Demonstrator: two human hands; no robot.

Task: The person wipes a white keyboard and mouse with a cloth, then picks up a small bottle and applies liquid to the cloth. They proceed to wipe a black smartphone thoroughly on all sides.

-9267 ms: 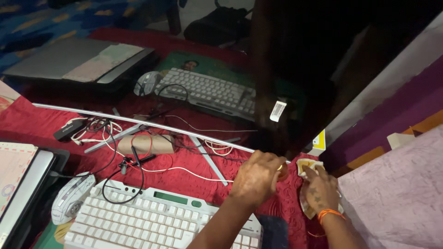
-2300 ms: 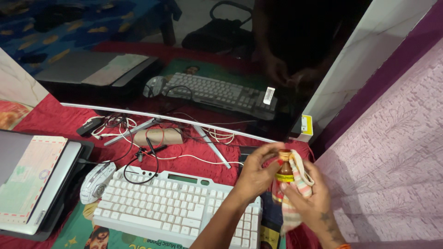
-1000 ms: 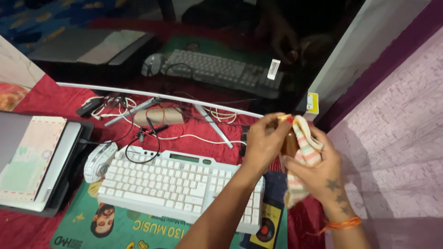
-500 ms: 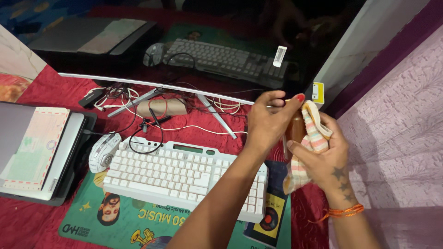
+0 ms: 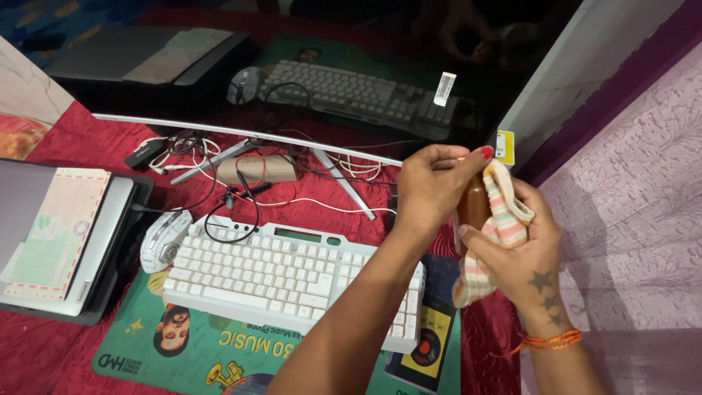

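Note:
My left hand (image 5: 433, 188) grips the top of a small brown bottle (image 5: 473, 207), held upright above the right end of the white keyboard (image 5: 289, 278). My right hand (image 5: 519, 252) holds the bottle's body from the right, with a striped cloth (image 5: 499, 228) wrapped between palm and bottle. The cloth's loose end hangs down below the hand. The bottle's cap is hidden under my left fingers. Both hands are in front of the lower right corner of the curved black monitor (image 5: 307, 80).
A white mouse (image 5: 164, 240) lies left of the keyboard on a green desk mat (image 5: 205, 347). Tangled cables (image 5: 227, 190) and a brown roll (image 5: 256, 170) sit under the monitor. A closed laptop with an envelope (image 5: 55, 230) is at left. A purple patterned wall (image 5: 636, 219) stands at right.
The hands have lifted from the red cloth by the monitor's corner with the bottle and cloth, and hold them higher. The view has shifted a little to the left.

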